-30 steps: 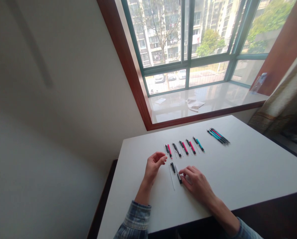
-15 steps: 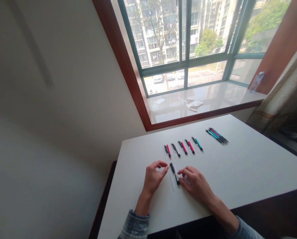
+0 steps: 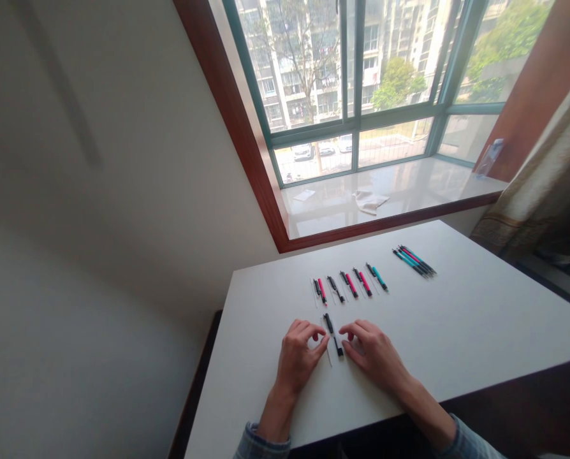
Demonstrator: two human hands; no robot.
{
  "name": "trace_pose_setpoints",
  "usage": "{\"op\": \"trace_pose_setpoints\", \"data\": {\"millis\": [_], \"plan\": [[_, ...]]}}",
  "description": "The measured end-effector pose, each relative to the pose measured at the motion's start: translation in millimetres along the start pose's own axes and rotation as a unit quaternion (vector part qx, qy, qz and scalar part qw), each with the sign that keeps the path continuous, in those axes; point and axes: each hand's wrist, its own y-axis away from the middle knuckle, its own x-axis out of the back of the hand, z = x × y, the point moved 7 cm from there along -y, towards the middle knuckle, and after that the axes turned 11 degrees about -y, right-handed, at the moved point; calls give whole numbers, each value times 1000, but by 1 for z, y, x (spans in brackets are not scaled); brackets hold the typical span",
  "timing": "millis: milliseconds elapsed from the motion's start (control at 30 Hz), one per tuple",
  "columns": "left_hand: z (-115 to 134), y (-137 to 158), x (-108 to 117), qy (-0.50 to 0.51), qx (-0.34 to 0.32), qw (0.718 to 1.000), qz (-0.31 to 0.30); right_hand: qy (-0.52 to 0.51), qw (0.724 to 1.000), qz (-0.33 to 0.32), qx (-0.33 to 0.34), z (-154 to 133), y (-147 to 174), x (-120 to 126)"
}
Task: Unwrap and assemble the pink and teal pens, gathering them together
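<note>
The barrel (image 3: 338,348) of the nearest pen lies flat on the table (image 3: 400,382) in the gap between the two hands, just beside the right thumb and a little farther from the left fingertips. The black grip (image 3: 329,324) lies beyond it, ahead of both hands' fingertips, and the refill (image 3: 329,358) lies to its left, passing by the left hand's fingertips, which hide part of its middle.

All three pieces have their long axes running away from the person, with the far ends slanted to the left. The barrel's solid black end faces the person; the grip's narrow end points away toward the window (image 3: 356,121). The refill lies roughly parallel to the barrel.

The left hand (image 3: 298,357) has its thumb and forefinger curled into a ring, the tips nearly meeting; whether they pinch the refill cannot be told. The right hand (image 3: 373,350) rests to the right of the barrel with thumb and forefinger curved and parted, nothing visible between them; whether the thumb touches the barrel is unclear.

Farther out, a row of five dismantled pens (image 3: 350,284) crosses the table, pink, black and teal, similarly slanted. To their right a bunch of whole pens (image 3: 414,261) lies side by side. Beyond, a cloth (image 3: 371,201) and a bottle (image 3: 489,158) are on the sill (image 3: 409,185).
</note>
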Motion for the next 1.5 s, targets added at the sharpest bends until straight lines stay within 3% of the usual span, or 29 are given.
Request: {"op": "trace_pose_setpoints", "data": {"millis": [267,700,933,1200,1500], "plan": [[4,0,-9,-111,-17,992,-51,5,1000,0,-1,0,0,-1],[2,2,-10,-109,-6,992,-60,22,1000,-9,4,4,2,-5],[1,2,-3,-89,14,996,-22,29,1000,-10,2,2,3,-4],[-15,2,-1,-126,61,990,-2,45,999,-11,5,-1,2,-4],[-16,1,-6,-135,65,988,-29,64,998,-6,13,0,1,-4]]}}
